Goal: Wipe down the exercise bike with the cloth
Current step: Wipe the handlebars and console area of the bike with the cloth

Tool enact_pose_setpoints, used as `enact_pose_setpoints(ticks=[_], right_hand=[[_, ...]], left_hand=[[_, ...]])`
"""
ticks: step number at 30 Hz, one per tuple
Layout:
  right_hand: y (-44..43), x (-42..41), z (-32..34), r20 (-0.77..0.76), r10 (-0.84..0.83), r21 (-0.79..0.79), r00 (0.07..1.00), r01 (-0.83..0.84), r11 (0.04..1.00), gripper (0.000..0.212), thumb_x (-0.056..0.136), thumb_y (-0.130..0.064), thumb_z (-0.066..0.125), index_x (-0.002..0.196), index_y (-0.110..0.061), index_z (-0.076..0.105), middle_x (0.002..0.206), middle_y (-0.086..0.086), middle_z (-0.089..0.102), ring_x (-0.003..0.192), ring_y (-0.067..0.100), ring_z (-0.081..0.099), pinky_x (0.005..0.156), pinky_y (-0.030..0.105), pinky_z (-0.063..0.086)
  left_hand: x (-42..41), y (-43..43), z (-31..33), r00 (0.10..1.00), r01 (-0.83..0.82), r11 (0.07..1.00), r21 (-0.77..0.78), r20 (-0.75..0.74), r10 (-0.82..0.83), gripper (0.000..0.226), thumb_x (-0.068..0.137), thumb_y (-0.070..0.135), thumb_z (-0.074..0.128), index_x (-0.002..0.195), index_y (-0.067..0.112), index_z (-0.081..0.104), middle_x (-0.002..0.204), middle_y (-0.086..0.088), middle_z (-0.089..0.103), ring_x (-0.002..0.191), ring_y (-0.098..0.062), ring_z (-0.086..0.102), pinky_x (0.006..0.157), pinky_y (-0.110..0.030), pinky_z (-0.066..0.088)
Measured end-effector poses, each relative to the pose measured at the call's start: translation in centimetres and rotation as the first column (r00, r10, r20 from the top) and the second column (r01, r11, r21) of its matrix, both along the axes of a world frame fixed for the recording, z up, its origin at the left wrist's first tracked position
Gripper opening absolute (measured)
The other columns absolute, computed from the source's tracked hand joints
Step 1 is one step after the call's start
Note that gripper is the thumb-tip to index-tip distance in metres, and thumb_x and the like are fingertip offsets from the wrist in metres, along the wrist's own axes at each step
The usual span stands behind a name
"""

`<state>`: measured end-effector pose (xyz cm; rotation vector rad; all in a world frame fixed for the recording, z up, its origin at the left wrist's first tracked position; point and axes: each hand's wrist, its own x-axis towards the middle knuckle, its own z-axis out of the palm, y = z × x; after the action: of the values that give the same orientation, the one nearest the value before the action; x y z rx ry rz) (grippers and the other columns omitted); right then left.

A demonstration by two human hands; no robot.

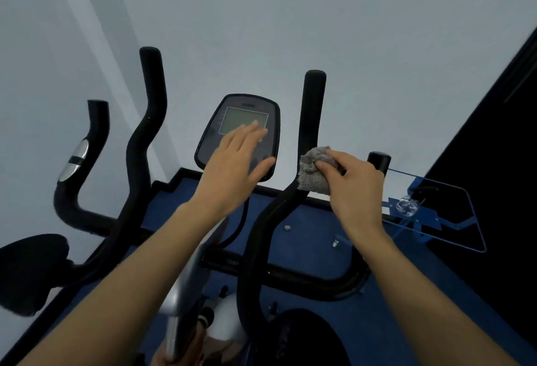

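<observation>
Pressing the grey cloth [315, 169] against the right handlebar upright [312, 121], right of centre in the frame, bunched in the right hand [353, 182] with thumb and fingers pinched closed on it. Reaching flat and spread with the left hand [235, 168], fingers wide, holding nothing, laid over the console [241, 130] at centre, fingertips across its grey screen [242, 121]. Whether touching the screen or just above it, cannot tell.

Risks from here, as a judgement only. Leaving bare-finger smears on the screen, or pushing a button under the palm, if that empty hand bears down. Wiping with a balled cloth, so only a small patch meeting the bar and the back of the upright likely missed. Slipping off the narrow round tube sideways and knocking into the clear stand [430, 214] at right, with a small glassy object [406, 206] on it, near the wrist. Losing the loose cloth edge hanging below the fingers, snagging at the bend. Plenty of the exercise bike [139, 139] apparently left: left bars at left of frame, lower frame, seat at bottom.
</observation>
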<state>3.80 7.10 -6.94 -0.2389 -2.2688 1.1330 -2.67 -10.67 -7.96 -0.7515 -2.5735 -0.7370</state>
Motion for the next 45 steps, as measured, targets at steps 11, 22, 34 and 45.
enact_pose_setpoints(ticks=[11, 22, 34, 45], right_hand=[[-2.8, -0.8, -0.8, -0.045, 0.018, -0.019, 0.999, -0.019, 1.000, 0.023, 0.087, -0.008, 0.059, 0.108, -0.015, 0.066, 0.092, -0.007, 0.064, 0.084, -0.001, 0.057, 0.077, -0.005, 0.035], [-2.5, 0.3, -1.4, -0.070, 0.001, 0.051, 0.998, 0.003, 0.999, 0.023, 0.086, -0.008, 0.061, 0.108, -0.014, 0.067, 0.084, -0.007, 0.064, 0.073, -0.006, 0.055, 0.071, -0.010, 0.033], [-0.6, 3.4, -0.8, -0.067, -0.061, -0.085, 0.996, 0.055, 0.995, 0.021, 0.087, -0.020, 0.061, 0.107, -0.018, 0.066, 0.090, -0.012, 0.065, 0.080, -0.023, 0.053, 0.074, 0.000, 0.044], [-3.2, 3.0, -3.9, -0.106, 0.167, 0.264, 0.980, -0.134, 0.955, 0.025, 0.082, 0.002, 0.063, 0.106, -0.005, 0.066, 0.114, 0.006, 0.064, 0.112, 0.011, 0.052, 0.101, 0.015, 0.031]], left_hand=[[3.1, -3.5, -5.3, 0.987, -0.093, 0.969, -0.227, 0.110, 0.120, 0.054, 0.094, 0.047, 0.030, 0.139, 0.018, 0.039, 0.150, 0.002, 0.032, 0.139, -0.014, 0.021, 0.112, -0.030, 0.019], [3.2, -3.2, -4.9, 0.992, -0.099, 0.981, -0.169, 0.065, 0.112, 0.049, 0.094, 0.040, 0.039, 0.134, 0.012, 0.046, 0.142, -0.005, 0.044, 0.133, -0.021, 0.034, 0.108, -0.033, 0.027], [5.4, -5.5, -5.5, 0.991, -0.099, 0.979, -0.177, 0.075, 0.114, 0.052, 0.096, 0.045, 0.030, 0.132, 0.013, 0.050, 0.145, -0.006, 0.040, 0.136, -0.022, 0.030, 0.110, -0.038, 0.026], [5.9, -5.0, -5.5, 0.989, -0.127, 0.972, -0.196, 0.049, 0.139, 0.040, 0.094, 0.031, 0.048, 0.126, 0.008, 0.055, 0.135, -0.011, 0.050, 0.127, -0.027, 0.042, 0.103, -0.043, 0.036]])
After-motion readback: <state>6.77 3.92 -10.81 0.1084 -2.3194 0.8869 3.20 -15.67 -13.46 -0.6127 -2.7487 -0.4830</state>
